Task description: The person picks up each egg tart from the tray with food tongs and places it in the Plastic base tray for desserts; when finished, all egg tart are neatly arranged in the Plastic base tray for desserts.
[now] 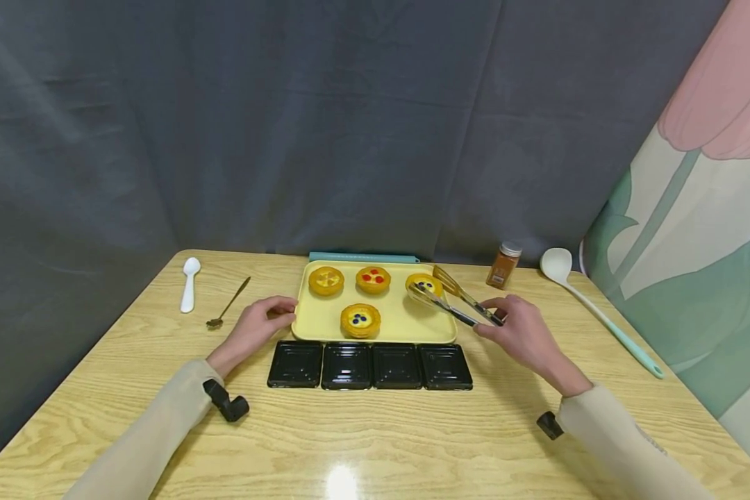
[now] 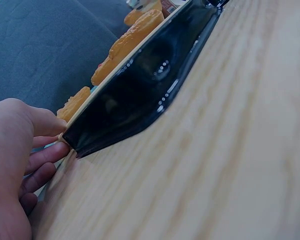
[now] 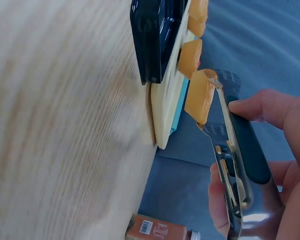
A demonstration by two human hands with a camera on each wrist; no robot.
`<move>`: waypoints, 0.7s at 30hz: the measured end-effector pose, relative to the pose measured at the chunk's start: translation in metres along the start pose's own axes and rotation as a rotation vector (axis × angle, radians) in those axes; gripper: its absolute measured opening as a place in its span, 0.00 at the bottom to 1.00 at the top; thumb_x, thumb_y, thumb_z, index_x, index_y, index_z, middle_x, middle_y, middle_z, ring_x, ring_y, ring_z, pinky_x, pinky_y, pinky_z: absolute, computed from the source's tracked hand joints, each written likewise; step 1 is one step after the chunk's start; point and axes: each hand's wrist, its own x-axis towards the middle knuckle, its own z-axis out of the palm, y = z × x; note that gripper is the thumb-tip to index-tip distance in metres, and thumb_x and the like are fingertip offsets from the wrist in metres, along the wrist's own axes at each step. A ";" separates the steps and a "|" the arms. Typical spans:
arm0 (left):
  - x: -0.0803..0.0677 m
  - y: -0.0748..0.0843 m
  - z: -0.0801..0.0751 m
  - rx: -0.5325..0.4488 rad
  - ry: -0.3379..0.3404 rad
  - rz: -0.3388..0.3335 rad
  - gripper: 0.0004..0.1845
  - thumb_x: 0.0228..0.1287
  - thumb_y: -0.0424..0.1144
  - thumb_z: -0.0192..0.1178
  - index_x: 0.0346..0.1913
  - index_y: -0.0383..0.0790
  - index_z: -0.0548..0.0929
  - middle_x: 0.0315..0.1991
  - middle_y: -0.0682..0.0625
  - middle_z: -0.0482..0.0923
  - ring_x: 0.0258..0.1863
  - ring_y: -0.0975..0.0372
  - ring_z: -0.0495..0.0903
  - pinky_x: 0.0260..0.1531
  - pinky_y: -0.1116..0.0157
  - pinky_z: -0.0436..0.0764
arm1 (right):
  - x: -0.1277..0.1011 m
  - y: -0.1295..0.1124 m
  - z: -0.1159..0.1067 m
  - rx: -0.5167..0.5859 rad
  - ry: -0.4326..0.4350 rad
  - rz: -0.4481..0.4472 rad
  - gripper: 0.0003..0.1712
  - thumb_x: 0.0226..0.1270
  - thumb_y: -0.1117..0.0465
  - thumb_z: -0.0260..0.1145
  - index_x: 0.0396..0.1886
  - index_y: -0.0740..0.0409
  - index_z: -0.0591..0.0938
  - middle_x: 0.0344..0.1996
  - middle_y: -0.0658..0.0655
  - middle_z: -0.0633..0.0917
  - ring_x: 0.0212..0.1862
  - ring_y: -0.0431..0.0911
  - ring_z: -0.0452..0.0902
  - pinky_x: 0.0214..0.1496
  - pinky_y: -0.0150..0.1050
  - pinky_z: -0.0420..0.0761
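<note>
My right hand (image 1: 525,333) grips the metal tongs (image 3: 247,150) by their dark handles, thumb on one arm and fingers on the other. The tong heads stand on either side of a blueberry-topped egg tart (image 3: 199,97), touching it at the right end of the yellow tray (image 1: 319,321). At the tray's left edge, my left hand (image 1: 261,323) pinches the rim between thumb and fingers. Three more tarts sit on the tray: a yellow-topped one (image 1: 326,280), a red-topped one (image 1: 373,279) and another with blueberries (image 1: 360,320) near the front.
Several black square trays (image 1: 348,365) line the yellow tray's front. A teal strip (image 1: 364,257) lies behind it. At left are a white spoon (image 1: 189,288) and a small metal spoon (image 1: 228,305); at right, a spice jar (image 1: 503,267) and a long ladle (image 1: 606,316).
</note>
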 end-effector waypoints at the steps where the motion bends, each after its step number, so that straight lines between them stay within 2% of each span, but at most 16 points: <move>1: 0.000 0.000 0.000 0.000 0.000 -0.001 0.18 0.69 0.37 0.65 0.59 0.35 0.83 0.46 0.46 0.84 0.46 0.54 0.81 0.50 0.54 0.76 | -0.003 -0.001 -0.001 -0.002 0.003 -0.004 0.23 0.57 0.59 0.76 0.50 0.68 0.86 0.33 0.59 0.80 0.34 0.51 0.75 0.34 0.44 0.72; 12: 0.000 0.000 0.001 -0.003 -0.001 0.003 0.17 0.69 0.37 0.65 0.59 0.36 0.83 0.46 0.46 0.84 0.46 0.54 0.81 0.50 0.54 0.76 | -0.042 -0.008 -0.015 -0.019 0.015 -0.025 0.23 0.57 0.60 0.77 0.51 0.65 0.86 0.33 0.54 0.81 0.36 0.49 0.77 0.35 0.44 0.75; 21: 0.000 -0.001 0.001 -0.002 0.003 0.002 0.17 0.70 0.37 0.65 0.59 0.36 0.83 0.46 0.46 0.84 0.46 0.54 0.81 0.51 0.53 0.76 | -0.073 -0.009 -0.021 -0.047 0.064 -0.079 0.22 0.52 0.62 0.79 0.48 0.61 0.88 0.28 0.48 0.76 0.29 0.42 0.68 0.28 0.36 0.69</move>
